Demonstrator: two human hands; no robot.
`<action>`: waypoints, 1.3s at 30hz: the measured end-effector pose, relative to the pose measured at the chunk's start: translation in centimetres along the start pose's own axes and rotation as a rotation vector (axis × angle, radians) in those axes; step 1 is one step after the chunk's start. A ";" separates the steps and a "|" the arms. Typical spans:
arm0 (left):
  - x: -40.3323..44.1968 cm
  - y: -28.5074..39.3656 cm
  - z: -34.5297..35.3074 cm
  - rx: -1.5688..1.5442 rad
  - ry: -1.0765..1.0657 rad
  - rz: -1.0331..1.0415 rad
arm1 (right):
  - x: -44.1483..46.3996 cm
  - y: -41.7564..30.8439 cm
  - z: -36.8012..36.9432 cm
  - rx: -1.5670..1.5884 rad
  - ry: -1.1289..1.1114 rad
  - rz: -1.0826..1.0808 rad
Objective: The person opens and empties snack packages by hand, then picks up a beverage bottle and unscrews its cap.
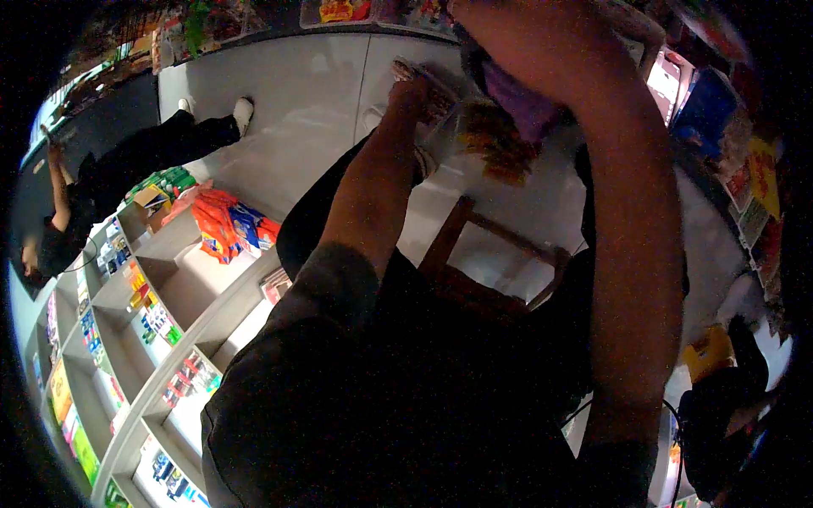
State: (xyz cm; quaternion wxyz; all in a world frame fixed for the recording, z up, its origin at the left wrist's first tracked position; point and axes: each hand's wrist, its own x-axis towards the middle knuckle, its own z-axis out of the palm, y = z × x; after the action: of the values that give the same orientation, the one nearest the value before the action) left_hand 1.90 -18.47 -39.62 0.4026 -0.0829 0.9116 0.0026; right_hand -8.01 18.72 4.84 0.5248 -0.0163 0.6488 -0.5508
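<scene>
Packet: Top centre of the frame, a pale, clear-looking packet (436, 100) hangs over the floor (305, 93); its contents are too dim for us to name.
Left hand: We find the left hand (409, 91) closed on the packet's left side, as far as the dark lets us judge.
Right hand: At the top edge, the right hand (471, 12) is nearly cut off, and we cannot tell whether it is gripping or loose; the two hands are apart.
Slipping risk: We judge the packet could tip or slide away, since only one hand visibly bears it, along one side.
Blocked view: The right forearm (622, 203) sweeps across the upper right and partly hides a purple bundle (518, 108); we think a blind move there could knock the bundle or the yellow packets (498, 144) below it.
Footing: A wooden stool (508, 231) stands centre frame near the legs, and in our judgement a careless step back could catch it.
Packet's long axis: We read it as slanting from upper left to lower right, one end toward the top of the frame, the other toward the yellow packets; which end is the front, we cannot tell.
Bystander: Another person (80, 186) appears at the far left, well apart, beyond the shelves (182, 279).
</scene>
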 end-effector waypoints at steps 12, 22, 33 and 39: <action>-4.1 -4.3 4.6 -0.095 0.193 -0.049 | -1.6 2.4 3.0 -0.125 0.271 -0.244; -1.4 -5.0 5.0 -0.047 0.151 0.042 | 3.0 4.5 4.6 -0.278 0.510 -0.343; -2.5 -5.0 3.1 -0.101 0.181 0.092 | 4.1 4.5 5.3 -0.311 0.576 -0.363; -2.3 -3.5 1.4 -0.146 0.210 0.133 | 4.4 4.7 5.8 -0.347 0.607 -0.370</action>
State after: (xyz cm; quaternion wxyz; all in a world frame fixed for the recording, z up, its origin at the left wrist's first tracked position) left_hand 4.99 -21.51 -38.69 0.2968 -0.0510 0.9496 0.0870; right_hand -3.33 13.91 -0.66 0.1906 -0.0578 0.8441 -0.4979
